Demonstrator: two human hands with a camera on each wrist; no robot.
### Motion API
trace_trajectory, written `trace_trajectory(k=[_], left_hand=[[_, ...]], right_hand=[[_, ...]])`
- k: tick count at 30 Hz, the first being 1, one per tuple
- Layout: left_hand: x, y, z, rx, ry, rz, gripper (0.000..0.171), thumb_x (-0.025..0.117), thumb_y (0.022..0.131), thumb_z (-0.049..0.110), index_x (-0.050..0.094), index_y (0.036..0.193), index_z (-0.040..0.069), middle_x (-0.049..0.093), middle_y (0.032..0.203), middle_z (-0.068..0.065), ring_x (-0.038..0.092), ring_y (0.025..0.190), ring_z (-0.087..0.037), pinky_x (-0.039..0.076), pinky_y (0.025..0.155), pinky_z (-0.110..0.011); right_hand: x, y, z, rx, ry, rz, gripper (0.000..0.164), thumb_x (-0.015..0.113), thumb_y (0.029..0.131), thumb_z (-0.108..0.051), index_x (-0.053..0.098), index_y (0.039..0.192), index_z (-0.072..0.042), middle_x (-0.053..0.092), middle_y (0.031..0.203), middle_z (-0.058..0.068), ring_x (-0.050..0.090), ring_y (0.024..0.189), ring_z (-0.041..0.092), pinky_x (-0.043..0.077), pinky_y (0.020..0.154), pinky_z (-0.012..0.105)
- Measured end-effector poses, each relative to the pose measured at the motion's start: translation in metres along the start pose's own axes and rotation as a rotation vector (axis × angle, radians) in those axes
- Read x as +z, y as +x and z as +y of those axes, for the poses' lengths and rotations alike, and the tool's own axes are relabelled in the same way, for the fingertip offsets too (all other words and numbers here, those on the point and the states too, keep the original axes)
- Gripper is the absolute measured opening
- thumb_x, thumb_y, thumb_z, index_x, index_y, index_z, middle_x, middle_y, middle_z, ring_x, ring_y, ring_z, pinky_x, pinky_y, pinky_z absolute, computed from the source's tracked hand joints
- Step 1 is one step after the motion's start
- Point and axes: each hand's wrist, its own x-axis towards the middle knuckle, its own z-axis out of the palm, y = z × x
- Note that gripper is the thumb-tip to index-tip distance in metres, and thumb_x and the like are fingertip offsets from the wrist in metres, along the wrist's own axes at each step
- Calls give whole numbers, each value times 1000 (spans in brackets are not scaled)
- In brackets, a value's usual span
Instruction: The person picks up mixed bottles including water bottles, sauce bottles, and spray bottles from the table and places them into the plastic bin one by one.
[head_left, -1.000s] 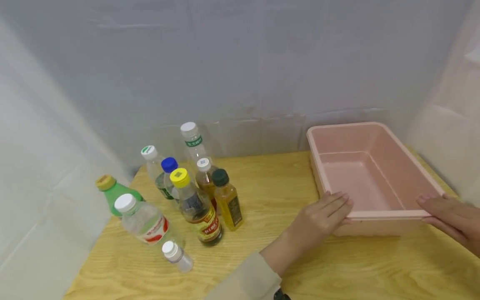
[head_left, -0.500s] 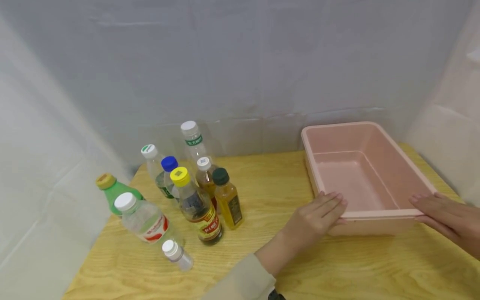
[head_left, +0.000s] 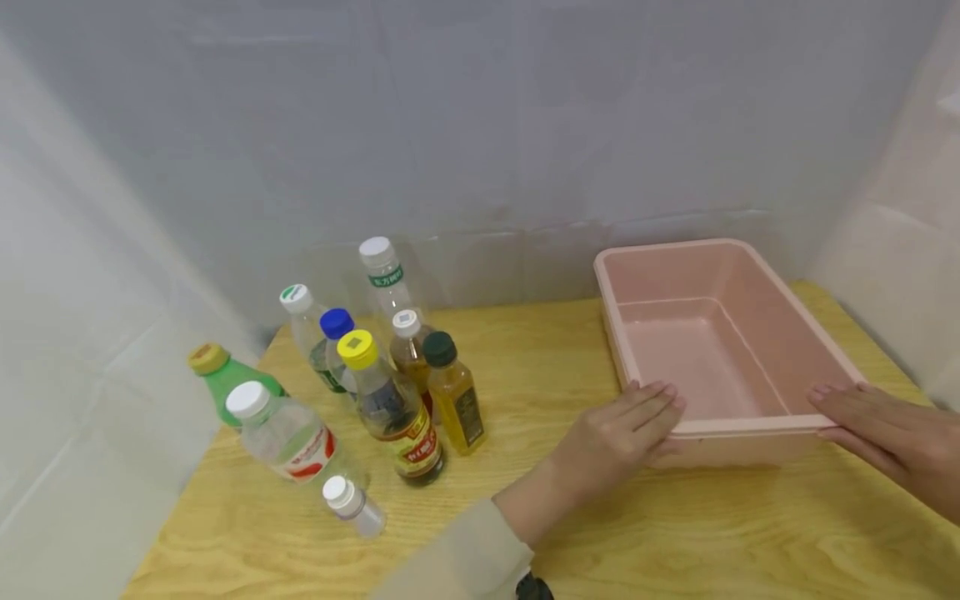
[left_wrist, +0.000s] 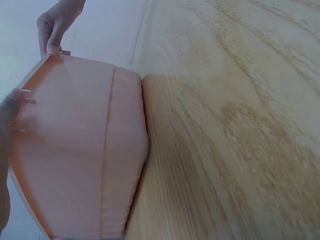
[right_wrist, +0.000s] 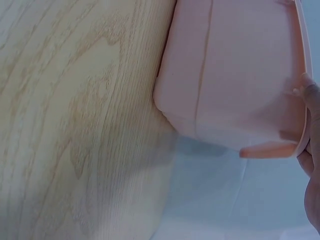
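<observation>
A pink plastic basin (head_left: 735,446) sits at the right of the wooden table, its inside bare. At its near left corner my left hand (head_left: 626,425) holds the rim, fingers laid over the edge. My right hand (head_left: 892,429) holds the near right corner the same way. From the left wrist view, the left thumb (left_wrist: 16,97) shows on the outer side, under the lip of the basin. The right wrist view has the right thumb (right_wrist: 310,90) against the outside of the rim.
Several bottles stand on the left half of the table (head_left: 540,358): a dark sauce bottle with a yellow cap (head_left: 408,433), an oil bottle (head_left: 457,400), a green bottle (head_left: 240,379), clear ones, and a small white-capped bottle (head_left: 358,510). A pale sheet (head_left: 517,125) hangs behind.
The basin has slid a little to the left over the table, both hands moving along with it on its rim. The bottles keep their places.
</observation>
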Motion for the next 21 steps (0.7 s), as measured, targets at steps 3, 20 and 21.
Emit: trace_trajectory(k=[3,20,21], left_hand=[[-3,-1,-1,12,26,9,36,61,91,35,68,113,8,67,115,-5,62,111,-15,37,107,-28],[-16,-14,-7,83,118,40,35,57,94,33,68,110,3,69,110,-9,64,107,-19,46,100,-29],[-17,-15,-7,84,118,39,36,57,94,33,68,109,3,69,110,-9,65,107,-19,46,100,-29]], right_hand=[[2,4,-2,1,15,28,45,40,102,-29,63,116,7,59,126,14,40,130,5,29,112,20],[12,27,-18,-5,27,172,42,47,99,-34,69,111,0,68,110,9,47,125,3,33,109,19],[13,29,-19,-12,32,176,42,47,99,-33,69,110,0,67,110,9,47,125,3,33,109,18]])
